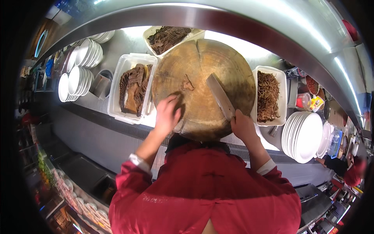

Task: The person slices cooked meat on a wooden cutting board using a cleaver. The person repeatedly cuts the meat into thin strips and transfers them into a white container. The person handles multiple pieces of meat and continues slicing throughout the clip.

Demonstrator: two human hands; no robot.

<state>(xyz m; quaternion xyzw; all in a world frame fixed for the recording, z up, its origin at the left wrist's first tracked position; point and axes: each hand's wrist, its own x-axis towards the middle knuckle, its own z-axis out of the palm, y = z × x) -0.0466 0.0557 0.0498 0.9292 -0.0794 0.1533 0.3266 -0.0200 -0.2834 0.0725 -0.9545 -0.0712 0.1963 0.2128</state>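
My right hand (243, 124) grips the handle of a cleaver (219, 95), whose blade lies slanted over a round wooden chopping block (228, 58). Over the block's left edge hovers my left hand (169, 112), fingers apart and holding nothing. Just beyond its fingertips is a small piece of brown meat (188, 83) on the wood. To the left, a clear plastic tub (113, 101) holds large slabs of cooked meat (135, 87). Shredded meat (267, 96) fills a white tub (282, 87) at the block's right. Behind the block, another tub (146, 34) contains dark meat pieces (168, 38).
Stacks of white bowls (79, 79) stand at left beside a metal container (101, 84). At right are stacked white plates (302, 136) and a red-filled plastic container (303, 101). A steel shelf edge (187, 16) spans overhead. Another person (352, 172) is at far right.
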